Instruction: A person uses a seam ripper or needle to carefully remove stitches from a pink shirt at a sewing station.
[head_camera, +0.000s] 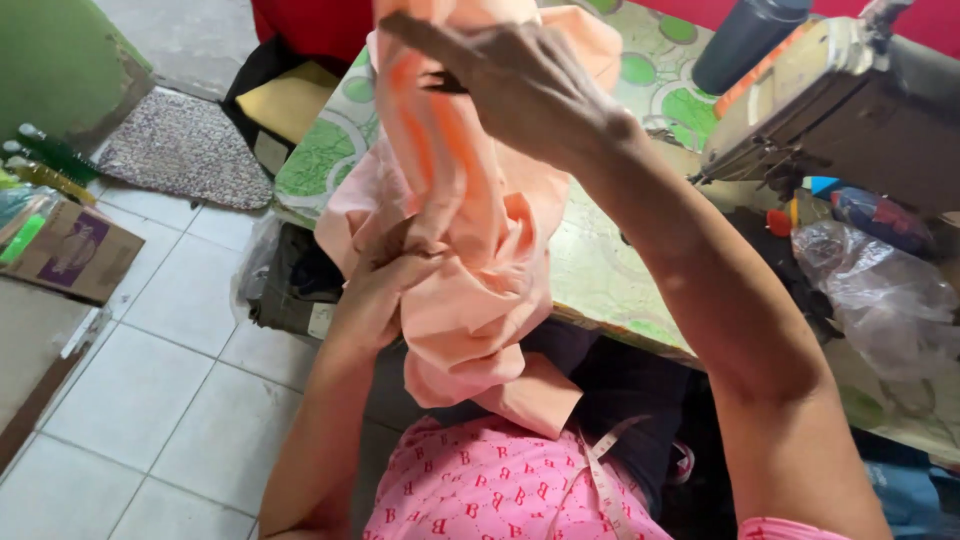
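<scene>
Head view: right hand (520, 85) pinches the peach cloth (470, 250) high, left hand (385, 275) grips it lower; it hangs bunched, seemingly mid-handling, off the counter (600, 270).

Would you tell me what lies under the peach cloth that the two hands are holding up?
Under the peach cloth show the table with green circles, its edge, and a pink patterned garment. What lies on the table directly beneath is covered.

Sewing machine (850, 110), cardboard box (70, 250), mat (185, 150) (on tiles).
</scene>
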